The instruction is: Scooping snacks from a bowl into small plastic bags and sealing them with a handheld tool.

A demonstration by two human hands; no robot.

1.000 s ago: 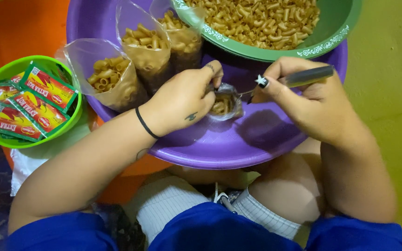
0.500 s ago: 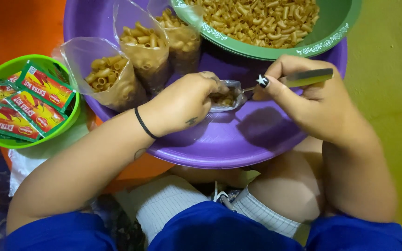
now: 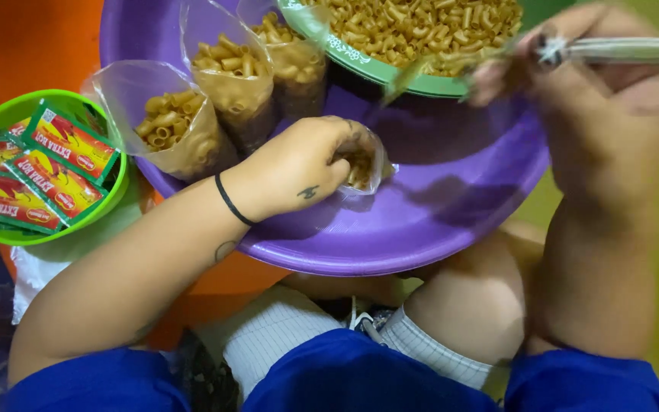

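I see my left hand (image 3: 299,168) curled shut around a small clear bag of macaroni (image 3: 360,164), held over the purple basin (image 3: 390,236). My right hand (image 3: 596,99), blurred at two o'clock, grips a spoon (image 3: 612,49) at the green bowl of macaroni (image 3: 360,65). Three filled bags (image 3: 223,84) stand at eleven o'clock.

Filled bags (image 3: 223,91) standing in basin (image 3: 421,229) behind small bag (image 3: 360,164); pasta bowl (image 3: 413,38) sitting on basin's far rim; sachet bowl (image 3: 116,175) lying left.

Right hand (image 3: 596,99) and spoon (image 3: 619,49) motion-blurred
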